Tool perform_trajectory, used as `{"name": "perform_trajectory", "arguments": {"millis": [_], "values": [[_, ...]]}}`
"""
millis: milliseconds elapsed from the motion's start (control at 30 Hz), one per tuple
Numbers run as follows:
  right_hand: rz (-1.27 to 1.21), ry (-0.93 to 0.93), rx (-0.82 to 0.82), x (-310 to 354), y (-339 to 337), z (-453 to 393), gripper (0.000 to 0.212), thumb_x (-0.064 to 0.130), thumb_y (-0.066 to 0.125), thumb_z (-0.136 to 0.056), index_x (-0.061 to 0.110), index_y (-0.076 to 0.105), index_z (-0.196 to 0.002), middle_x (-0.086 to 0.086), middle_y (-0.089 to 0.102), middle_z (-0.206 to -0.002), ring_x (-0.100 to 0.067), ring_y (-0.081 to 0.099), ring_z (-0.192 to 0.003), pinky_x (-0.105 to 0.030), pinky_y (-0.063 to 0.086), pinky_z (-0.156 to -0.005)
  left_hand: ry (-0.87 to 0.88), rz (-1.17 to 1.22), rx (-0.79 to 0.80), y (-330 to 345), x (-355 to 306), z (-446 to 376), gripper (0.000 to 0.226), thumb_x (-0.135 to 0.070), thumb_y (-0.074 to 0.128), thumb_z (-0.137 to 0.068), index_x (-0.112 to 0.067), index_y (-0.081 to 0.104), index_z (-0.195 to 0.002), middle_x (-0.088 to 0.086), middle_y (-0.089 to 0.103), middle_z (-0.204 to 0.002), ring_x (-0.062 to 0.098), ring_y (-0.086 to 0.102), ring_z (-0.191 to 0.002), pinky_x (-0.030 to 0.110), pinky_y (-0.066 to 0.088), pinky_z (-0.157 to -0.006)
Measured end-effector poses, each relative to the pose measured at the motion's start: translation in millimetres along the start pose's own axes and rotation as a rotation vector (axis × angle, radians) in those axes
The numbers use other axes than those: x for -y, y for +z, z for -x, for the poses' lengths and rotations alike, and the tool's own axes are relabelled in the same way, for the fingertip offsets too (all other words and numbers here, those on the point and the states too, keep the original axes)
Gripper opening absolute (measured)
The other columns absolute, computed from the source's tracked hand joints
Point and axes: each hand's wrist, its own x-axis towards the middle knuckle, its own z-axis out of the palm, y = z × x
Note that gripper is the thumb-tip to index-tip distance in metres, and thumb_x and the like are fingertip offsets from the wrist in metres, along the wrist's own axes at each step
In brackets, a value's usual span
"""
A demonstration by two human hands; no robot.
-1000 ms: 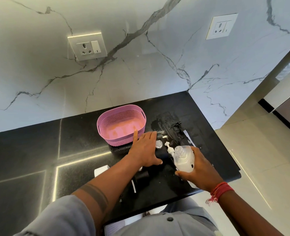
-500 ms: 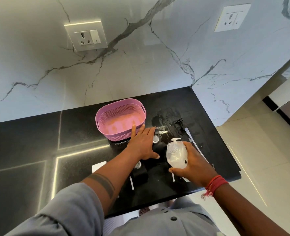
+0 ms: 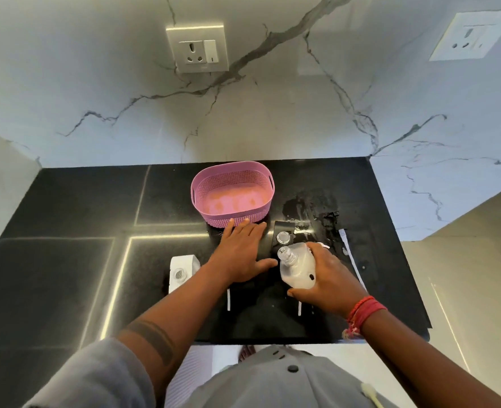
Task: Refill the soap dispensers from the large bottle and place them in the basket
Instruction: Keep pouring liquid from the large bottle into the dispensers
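Note:
An empty pink basket [image 3: 234, 221] stands at the back of the black counter [image 3: 66, 260]. In front of it, to the right, is a black dispenser [image 3: 283, 229] with an uncapped clear neck. My left hand [image 3: 240, 253] lies flat, palm down, just left of that dispenser, fingertips at the basket's foot. My right hand [image 3: 330, 279] grips a clear bottle [image 3: 297, 270] of whitish liquid, tilted, its uncapped neck pointing at the black dispenser's mouth. A white dispenser [image 3: 183, 267] with an uncapped neck stands left of my left forearm.
A wet spill [image 3: 309, 206] spreads right of the basket. A long white pump tube [image 3: 351, 260] lies near the counter's right edge, and two short white strips [image 3: 229, 298] lie near the front. Marble walls with sockets [image 3: 197, 48] close the back.
The view has swung so that the counter faces me squarely. My right hand has brought the bottle closer to the black dispenser, neck toward it. My left hand has stayed put.

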Motion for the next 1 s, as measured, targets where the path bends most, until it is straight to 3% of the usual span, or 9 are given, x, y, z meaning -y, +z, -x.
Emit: {"name": "perform_trajectory", "arguments": {"millis": [67, 133, 267, 367, 467, 567, 1000], "values": [[0.057, -0.011, 0.033, 4, 0, -2, 0.099, 0.057, 0.084, -0.062, 0.029, 0.037, -0.144, 0.004, 0.052, -0.134, -0.02, 0.052, -0.12, -0.045, 0.048, -0.103, -0.021, 0.029, -0.135, 3, 4, 17, 0.095, -0.083, 0.041, -0.087, -0.022, 0.034, -0.159, 0.001, 0.044, -0.159, 0.022, 0.031, -0.152, 0.047, 0.005, -0.128], [0.122, -0.024, 0.056, 9, 3, -4, 0.1, 0.059, 0.083, -0.063, 0.028, 0.035, -0.145, 0.003, 0.052, -0.134, -0.021, 0.052, -0.119, -0.045, 0.048, -0.102, -0.058, 0.036, -0.158, 7, 7, 34, 0.102, -0.091, 0.034, -0.081, -0.023, 0.038, -0.157, 0.0, 0.046, -0.157, 0.021, 0.031, -0.152, 0.046, 0.006, -0.128], [0.248, -0.026, 0.07, 14, 11, -8, 0.102, 0.064, 0.079, -0.065, 0.026, 0.032, -0.147, 0.0, 0.05, -0.134, -0.025, 0.052, -0.122, -0.046, 0.046, -0.103, -0.135, -0.017, 0.029, 19, 18, 55, 0.142, -0.109, 0.024, -0.057, -0.018, 0.015, -0.166, -0.001, 0.022, -0.172, 0.018, 0.0, -0.161, 0.049, -0.016, -0.125], [0.31, -0.046, 0.077, 20, 16, -10, 0.101, 0.064, 0.078, -0.066, 0.026, 0.031, -0.146, 0.0, 0.051, -0.132, -0.026, 0.053, -0.12, -0.045, 0.046, -0.102, -0.185, -0.04, 0.127, 22, 28, 61, 0.153, -0.11, 0.033, -0.049, -0.016, 0.004, -0.166, -0.001, 0.013, -0.174, 0.02, -0.011, -0.16, 0.054, -0.025, -0.121], [0.37, -0.058, 0.083, 27, 20, -9, 0.099, 0.063, 0.077, -0.068, 0.026, 0.03, -0.146, -0.001, 0.051, -0.13, -0.026, 0.053, -0.12, -0.044, 0.046, -0.102, -0.185, -0.051, 0.168, 21, 34, 63, 0.153, -0.107, 0.043, -0.049, -0.017, 0.002, -0.166, 0.0, 0.012, -0.174, 0.023, -0.012, -0.16, 0.056, -0.028, -0.118], [0.435, -0.049, 0.069, 35, 25, -9, 0.096, 0.062, 0.076, -0.069, 0.027, 0.03, -0.145, -0.002, 0.052, -0.13, -0.027, 0.054, -0.119, -0.045, 0.045, -0.101, -0.156, -0.06, 0.162, 21, 35, 63, 0.151, -0.107, 0.041, -0.05, -0.018, 0.004, -0.166, 0.001, 0.015, -0.174, 0.023, -0.01, -0.16, 0.055, -0.032, -0.116], [0.543, 0.01, 0.052, 49, 36, 8, 0.098, 0.066, 0.072, -0.07, 0.026, 0.026, -0.147, -0.004, 0.053, -0.131, -0.027, 0.056, -0.117, -0.044, 0.048, -0.1, -0.135, -0.066, 0.127, 22, 33, 64, 0.142, -0.103, 0.05, -0.06, -0.014, 0.012, -0.164, 0.005, 0.02, -0.171, 0.028, -0.003, -0.161, 0.062, -0.019, -0.121]]}}
